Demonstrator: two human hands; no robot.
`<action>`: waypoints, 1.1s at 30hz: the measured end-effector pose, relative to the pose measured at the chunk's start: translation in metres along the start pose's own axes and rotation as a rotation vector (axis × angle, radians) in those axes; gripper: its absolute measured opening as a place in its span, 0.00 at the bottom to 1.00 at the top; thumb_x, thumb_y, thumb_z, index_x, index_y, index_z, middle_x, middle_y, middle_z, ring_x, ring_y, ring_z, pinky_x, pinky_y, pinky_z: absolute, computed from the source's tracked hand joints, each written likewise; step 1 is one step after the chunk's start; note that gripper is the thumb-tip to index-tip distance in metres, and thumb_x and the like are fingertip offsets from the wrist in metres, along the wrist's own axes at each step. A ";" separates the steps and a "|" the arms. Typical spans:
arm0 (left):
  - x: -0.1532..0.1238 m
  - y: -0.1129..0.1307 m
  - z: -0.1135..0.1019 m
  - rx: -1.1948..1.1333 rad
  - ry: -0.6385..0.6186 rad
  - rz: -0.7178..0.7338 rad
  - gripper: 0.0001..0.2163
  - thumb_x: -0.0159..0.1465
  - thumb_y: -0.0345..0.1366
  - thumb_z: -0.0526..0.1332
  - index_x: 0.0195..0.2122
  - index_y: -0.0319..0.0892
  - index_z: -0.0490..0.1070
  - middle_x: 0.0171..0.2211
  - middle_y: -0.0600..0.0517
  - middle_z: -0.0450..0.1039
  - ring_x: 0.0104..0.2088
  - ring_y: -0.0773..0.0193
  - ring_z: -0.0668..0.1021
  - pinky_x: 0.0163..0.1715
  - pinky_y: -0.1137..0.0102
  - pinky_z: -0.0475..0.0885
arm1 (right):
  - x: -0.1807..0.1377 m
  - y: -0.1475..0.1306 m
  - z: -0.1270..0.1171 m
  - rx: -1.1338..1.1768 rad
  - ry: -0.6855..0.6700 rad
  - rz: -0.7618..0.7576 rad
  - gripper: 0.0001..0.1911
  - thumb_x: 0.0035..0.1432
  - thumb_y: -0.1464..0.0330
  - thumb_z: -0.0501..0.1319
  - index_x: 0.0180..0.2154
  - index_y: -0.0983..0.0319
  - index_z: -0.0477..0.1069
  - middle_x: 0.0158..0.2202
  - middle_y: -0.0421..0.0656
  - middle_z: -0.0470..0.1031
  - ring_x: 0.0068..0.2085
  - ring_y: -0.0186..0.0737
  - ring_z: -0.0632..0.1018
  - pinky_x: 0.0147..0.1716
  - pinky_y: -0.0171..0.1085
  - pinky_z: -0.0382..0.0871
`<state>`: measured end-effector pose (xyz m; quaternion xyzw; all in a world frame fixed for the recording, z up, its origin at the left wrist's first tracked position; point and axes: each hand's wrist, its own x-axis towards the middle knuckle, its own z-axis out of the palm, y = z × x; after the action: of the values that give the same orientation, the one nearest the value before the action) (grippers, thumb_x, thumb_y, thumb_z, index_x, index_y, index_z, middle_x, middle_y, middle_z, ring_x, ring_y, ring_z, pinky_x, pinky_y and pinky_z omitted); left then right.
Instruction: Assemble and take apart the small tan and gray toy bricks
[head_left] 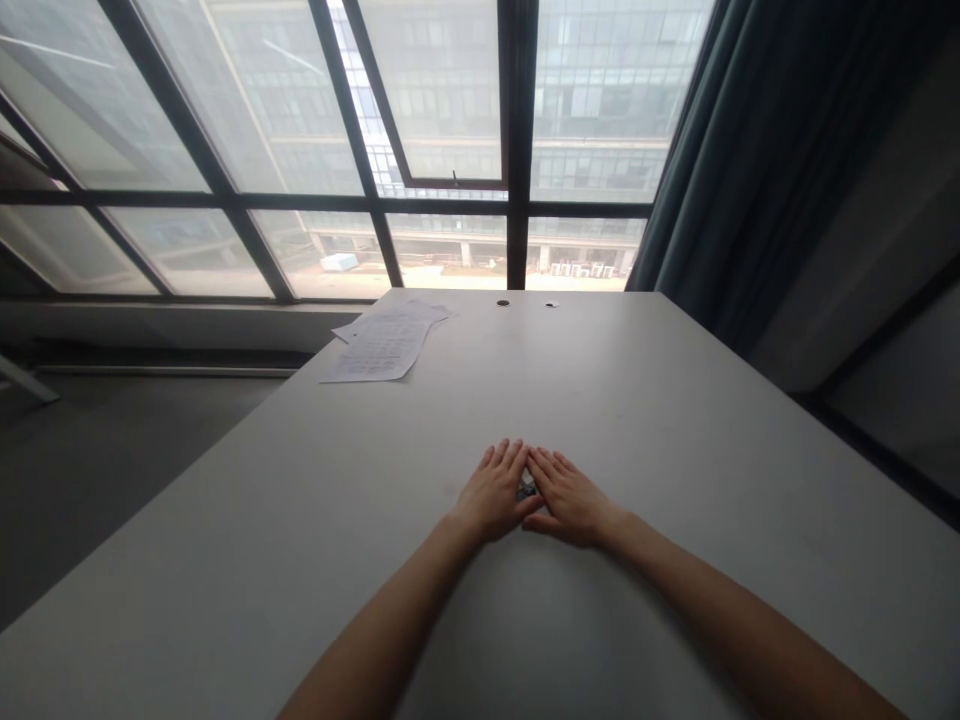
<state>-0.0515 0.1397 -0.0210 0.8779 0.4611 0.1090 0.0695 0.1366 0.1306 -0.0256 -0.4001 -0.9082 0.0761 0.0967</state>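
My left hand (pixel 493 492) lies flat, palm down, on the white table (pixel 360 540), its fingers stretched forward. Beside it my right hand (pixel 570 498) rests the same way, angled inward so that the fingertips and thumbs of both hands meet or nearly meet. In the small gap they frame, a little dark and silvery thing (pixel 526 488) shows on the tabletop. Its kind is too small to make out, and part of it may be covered by the hands. Neither hand is closed around anything.
Printed paper sheets (pixel 382 345) overlap near the table's far left edge. Two small round cable holes (pixel 503 303) are set at the far end, one with a whitish piece at it. Framed windows (pixel 450 240) stand beyond, and a dark curtain (pixel 720 190) hangs at the right.
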 end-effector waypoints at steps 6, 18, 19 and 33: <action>0.023 0.040 0.011 -0.153 0.021 0.073 0.37 0.60 0.54 0.58 0.65 0.36 0.52 0.65 0.37 0.51 0.66 0.45 0.52 0.63 0.50 0.50 | -0.042 0.018 -0.005 -0.046 0.053 0.086 0.49 0.56 0.46 0.56 0.67 0.69 0.43 0.67 0.57 0.46 0.67 0.52 0.51 0.64 0.54 0.48; -0.025 -0.008 -0.011 -0.221 0.134 0.034 0.29 0.59 0.42 0.64 0.60 0.41 0.60 0.60 0.43 0.63 0.61 0.53 0.64 0.61 0.57 0.60 | -0.051 0.019 -0.009 -0.012 0.163 0.163 0.51 0.54 0.46 0.58 0.67 0.69 0.42 0.67 0.59 0.47 0.67 0.54 0.49 0.63 0.54 0.48; -0.026 -0.009 -0.010 -0.216 0.140 0.027 0.27 0.60 0.41 0.63 0.59 0.41 0.61 0.59 0.44 0.64 0.60 0.53 0.65 0.61 0.57 0.60 | -0.050 0.018 -0.009 -0.024 0.154 0.160 0.50 0.55 0.46 0.58 0.66 0.68 0.43 0.67 0.58 0.47 0.68 0.54 0.49 0.64 0.54 0.47; -0.007 0.002 0.001 -0.121 0.284 -0.139 0.16 0.58 0.43 0.64 0.46 0.44 0.72 0.50 0.47 0.71 0.52 0.51 0.70 0.54 0.54 0.65 | -0.033 0.010 -0.007 -0.058 0.159 0.288 0.37 0.61 0.51 0.54 0.65 0.60 0.50 0.68 0.53 0.48 0.67 0.56 0.51 0.62 0.56 0.46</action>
<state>-0.0531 0.1327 -0.0219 0.8138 0.5186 0.2543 0.0640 0.1668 0.1133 -0.0245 -0.5337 -0.8327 0.0309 0.1446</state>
